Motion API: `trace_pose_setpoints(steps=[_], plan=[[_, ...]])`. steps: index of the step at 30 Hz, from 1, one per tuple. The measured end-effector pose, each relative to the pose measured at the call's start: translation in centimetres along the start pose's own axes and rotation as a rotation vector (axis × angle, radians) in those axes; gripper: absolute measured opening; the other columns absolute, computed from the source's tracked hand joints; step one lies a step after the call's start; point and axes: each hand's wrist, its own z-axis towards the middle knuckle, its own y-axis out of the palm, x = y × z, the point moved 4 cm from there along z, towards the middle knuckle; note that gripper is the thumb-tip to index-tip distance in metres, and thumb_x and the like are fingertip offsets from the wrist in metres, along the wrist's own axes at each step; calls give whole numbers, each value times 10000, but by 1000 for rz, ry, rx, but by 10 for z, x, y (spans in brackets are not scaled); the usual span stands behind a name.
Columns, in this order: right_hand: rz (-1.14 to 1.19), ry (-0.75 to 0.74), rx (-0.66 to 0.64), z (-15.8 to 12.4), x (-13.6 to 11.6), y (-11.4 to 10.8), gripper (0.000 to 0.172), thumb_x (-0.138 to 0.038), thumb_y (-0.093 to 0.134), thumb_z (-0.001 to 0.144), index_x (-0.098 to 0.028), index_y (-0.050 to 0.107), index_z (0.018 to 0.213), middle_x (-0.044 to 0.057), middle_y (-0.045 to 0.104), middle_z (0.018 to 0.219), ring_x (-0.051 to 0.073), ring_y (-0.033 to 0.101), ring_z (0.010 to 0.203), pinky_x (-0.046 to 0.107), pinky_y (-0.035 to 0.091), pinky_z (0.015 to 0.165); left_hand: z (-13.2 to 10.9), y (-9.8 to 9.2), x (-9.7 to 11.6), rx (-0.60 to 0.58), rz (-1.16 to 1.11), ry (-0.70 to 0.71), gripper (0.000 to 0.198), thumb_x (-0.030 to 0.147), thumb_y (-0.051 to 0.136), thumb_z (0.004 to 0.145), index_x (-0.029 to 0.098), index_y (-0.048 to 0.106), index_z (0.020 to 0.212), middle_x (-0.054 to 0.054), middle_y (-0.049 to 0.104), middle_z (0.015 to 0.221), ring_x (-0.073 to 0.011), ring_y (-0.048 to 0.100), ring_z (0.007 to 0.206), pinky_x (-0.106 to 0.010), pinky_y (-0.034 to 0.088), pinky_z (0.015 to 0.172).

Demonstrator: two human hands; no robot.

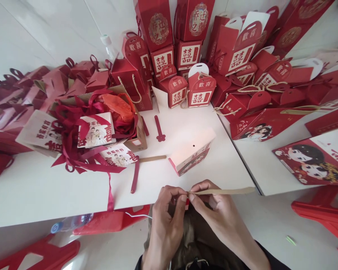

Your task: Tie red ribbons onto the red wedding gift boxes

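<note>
Left hand [166,221] and right hand [218,215] pinch a tan strip [225,192]; behind, a cardboard carton [140,140] holds red ribbons [73,125].

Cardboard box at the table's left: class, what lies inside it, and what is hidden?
Inside the cardboard box lie crumpled orange wrapping and dark red ribbons spilling over its rim; a printed card rests on top. Its floor and anything beneath them are covered.

The box [191,155] lies on the table [45,187] beyond the strip [222,192], ribbons [73,123] left, stacked boxes [186,56] behind.
</note>
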Motion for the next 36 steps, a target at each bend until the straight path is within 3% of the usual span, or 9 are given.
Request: trace_pose_setpoints(steps=[6, 10, 13, 17, 24, 26, 28, 31, 36], plan=[[26, 9, -49, 2, 5, -1, 206, -434, 675, 964, -231, 635, 969, 25, 712, 869, 201, 713, 839, 301, 543, 770, 5, 1, -1, -126, -77, -76, 310, 487, 579, 980, 199, 637, 882, -9, 631, 805, -145, 590, 736, -270, 455, 699], [-8, 28, -170, -2, 2, -8, 325, -429, 715, 943, -280, 634, 1219, 25, 727, 1059, 215, 699, 994, 316, 550, 865, 7, -2, -3, -134, -211, -177, 362, 544, 643, 928, 186, 638, 873, -11, 629, 775, -139, 575, 715, -255, 455, 674], [-36, 29, -242, -5, -1, -13, 195, -390, 703, 955, -292, 683, 1122, 4, 721, 1019, 198, 690, 946, 286, 546, 811, 5, -2, 0, -168, -298, -216, 357, 538, 683, 904, 185, 640, 872, -11, 617, 784, -142, 576, 755, -258, 466, 713], [-98, -113, -241, -3, -7, -18, 17, -292, 695, 959, -296, 691, 974, -31, 691, 897, 156, 650, 816, 245, 515, 737, 5, -2, 1, -215, -323, -239, 355, 533, 683, 908, 183, 643, 863, -15, 600, 781, -148, 563, 767, -273, 458, 733], [-251, -439, -196, -5, -15, -17, 119, -213, 652, 991, -323, 656, 1036, -28, 667, 926, 138, 654, 798, 234, 526, 745, 4, 3, 6, -270, -293, -221, 344, 527, 662, 924, 188, 640, 866, -23, 606, 791, -149, 550, 751, -277, 462, 707], [-224, -443, -177, -7, -12, -18, 160, -190, 640, 987, -326, 628, 1071, -19, 662, 938, 149, 657, 794, 248, 535, 741, 6, -2, 13, -168, -234, -142, 297, 491, 652, 941, 201, 642, 880, -12, 595, 781, -141, 548, 729, -260, 461, 673], [-160, -459, -129, -10, -13, -20, 154, -195, 613, 999, -323, 612, 1083, -1, 663, 962, 165, 667, 834, 268, 548, 765, 12, -16, 23, 96, -136, 28, 214, 435, 641, 961, 221, 649, 960, -25, 627, 882, -155, 580, 798, -269, 489, 712], [-74, -490, 14, -12, -21, -24, 100, -229, 597, 1020, -322, 623, 1046, 24, 692, 1034, 192, 692, 973, 283, 572, 812, 21, -31, 36, 378, 43, 269, 265, 390, 575, 1003, 258, 635, 1225, -74, 644, 1264, -218, 604, 1135, -359, 500, 961], [-41, -358, 199, -9, -33, -27, 68, -357, 599, 1040, -301, 570, 1014, 71, 702, 1335, 250, 664, 1226, 378, 575, 972, 28, -19, 38, 150, 123, 269, 324, 400, 440, 1063, 318, 626, 1315, -43, 643, 1388, -244, 542, 1348, -439, 399, 1145]])
